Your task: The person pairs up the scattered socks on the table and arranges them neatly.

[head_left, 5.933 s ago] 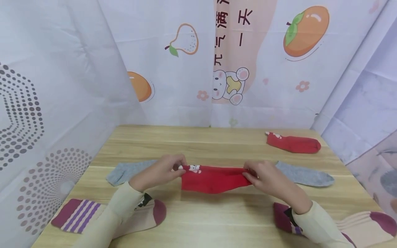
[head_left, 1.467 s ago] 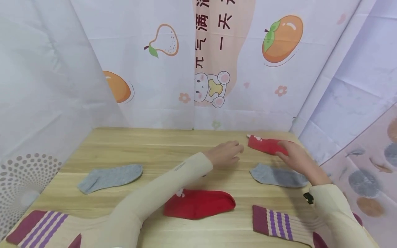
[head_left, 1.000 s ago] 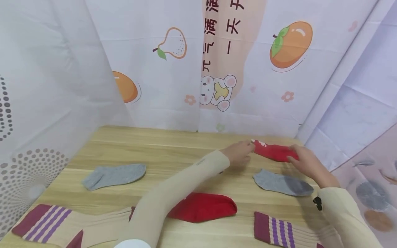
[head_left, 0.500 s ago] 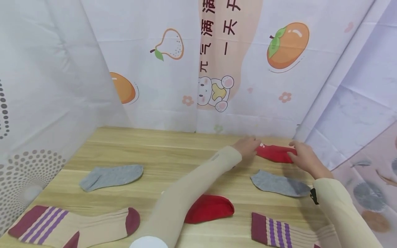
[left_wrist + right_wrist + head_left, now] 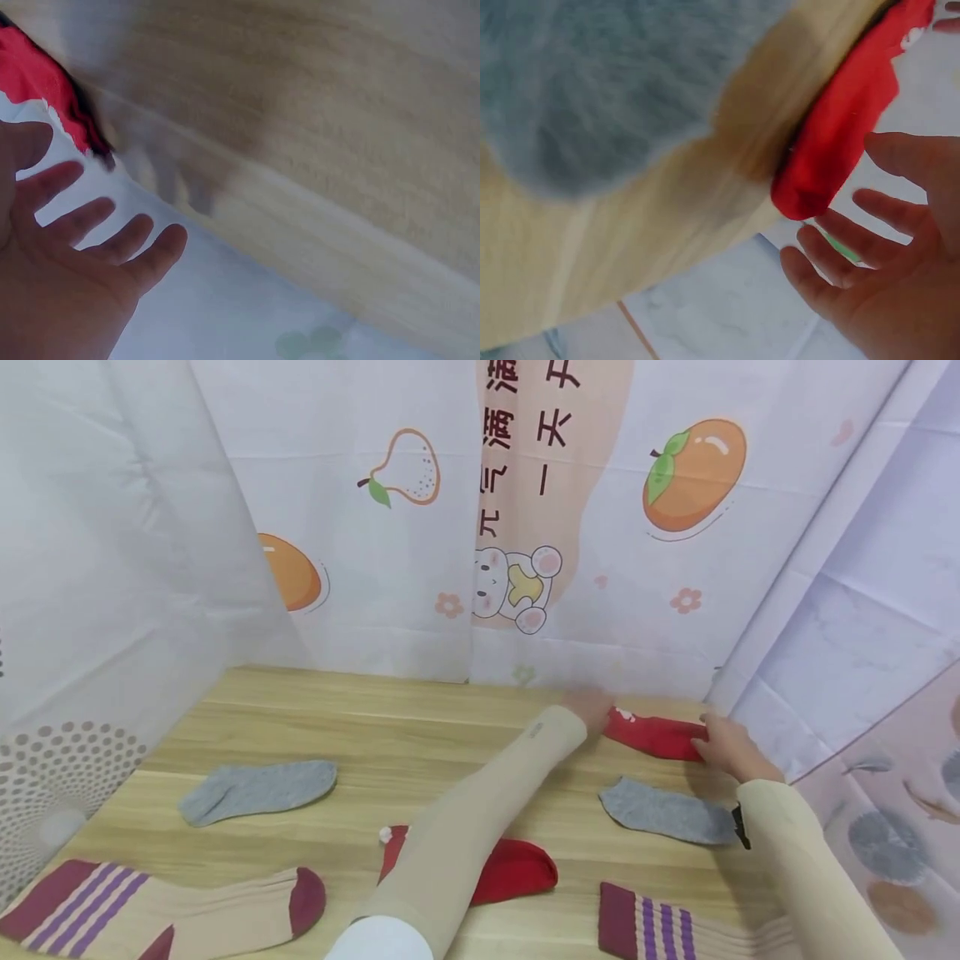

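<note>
A red sock (image 5: 656,737) with a white pattern at its cuff lies flat at the table's back right. My left hand (image 5: 588,708), blurred, is at the cuff end; in the left wrist view its fingers are spread and hold nothing. At the toe end is my right hand (image 5: 729,747), its fingers apart beside the sock in the right wrist view, without gripping it. Whether either hand touches the fabric I cannot tell. Another red sock (image 5: 517,870) lies in the front middle, partly hidden by my left forearm.
One grey sock (image 5: 258,789) lies at the left, another grey sock (image 5: 667,812) at the right. Cream socks with maroon ends and purple stripes lie at front left (image 5: 225,906) and front right (image 5: 652,922). Printed curtains (image 5: 337,568) border the table (image 5: 375,735).
Earliest, both hands held a red sock stretched out over the middle; now it lies on the table. Both hands have since reached to the back-right red sock, the left moving right to its cuff.
</note>
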`<action>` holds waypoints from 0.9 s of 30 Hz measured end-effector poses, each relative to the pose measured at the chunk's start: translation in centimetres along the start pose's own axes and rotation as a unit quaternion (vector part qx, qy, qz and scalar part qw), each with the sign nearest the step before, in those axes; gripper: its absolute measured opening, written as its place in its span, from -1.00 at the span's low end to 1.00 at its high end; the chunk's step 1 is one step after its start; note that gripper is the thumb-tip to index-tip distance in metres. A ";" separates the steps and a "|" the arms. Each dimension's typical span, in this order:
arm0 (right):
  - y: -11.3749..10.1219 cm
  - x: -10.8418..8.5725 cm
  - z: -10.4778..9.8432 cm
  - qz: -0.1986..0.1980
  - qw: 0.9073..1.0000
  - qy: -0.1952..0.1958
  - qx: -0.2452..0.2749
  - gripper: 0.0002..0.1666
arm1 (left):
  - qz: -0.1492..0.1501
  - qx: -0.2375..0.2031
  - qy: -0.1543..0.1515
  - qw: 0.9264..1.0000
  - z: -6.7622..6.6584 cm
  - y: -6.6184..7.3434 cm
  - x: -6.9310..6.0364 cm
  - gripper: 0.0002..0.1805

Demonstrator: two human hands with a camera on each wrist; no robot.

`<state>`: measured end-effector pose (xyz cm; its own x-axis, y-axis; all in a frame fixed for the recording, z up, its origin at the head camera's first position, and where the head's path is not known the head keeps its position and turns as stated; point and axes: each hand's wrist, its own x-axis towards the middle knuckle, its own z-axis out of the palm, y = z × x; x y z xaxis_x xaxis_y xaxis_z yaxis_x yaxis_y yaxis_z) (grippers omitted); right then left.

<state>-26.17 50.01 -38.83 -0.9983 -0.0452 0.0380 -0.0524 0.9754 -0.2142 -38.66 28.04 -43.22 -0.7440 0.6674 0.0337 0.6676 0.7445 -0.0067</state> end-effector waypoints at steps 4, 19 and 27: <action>0.6 -0.6 0.4 -0.003 1.000 0.011 0.014 -0.79 | 0.019 0.011 -0.017 1.000 0.2 0.7 -0.6 -0.64; 0.2 -0.3 0.6 0.037 0.999 -0.033 0.010 -0.81 | -0.056 -0.170 -0.054 0.982 -1.1 -0.1 -1.0 -0.53; -0.3 0.1 1.0 0.025 0.999 -0.042 -0.001 -0.83 | -0.029 -0.257 -0.057 0.964 -1.3 -0.8 -2.8 -0.79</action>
<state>-26.23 49.46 -39.75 -0.9984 -0.0137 -0.0555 -0.0016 0.9772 -0.2123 -37.07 25.56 -42.03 -0.7590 0.6445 -0.0920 0.5291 0.6931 0.4896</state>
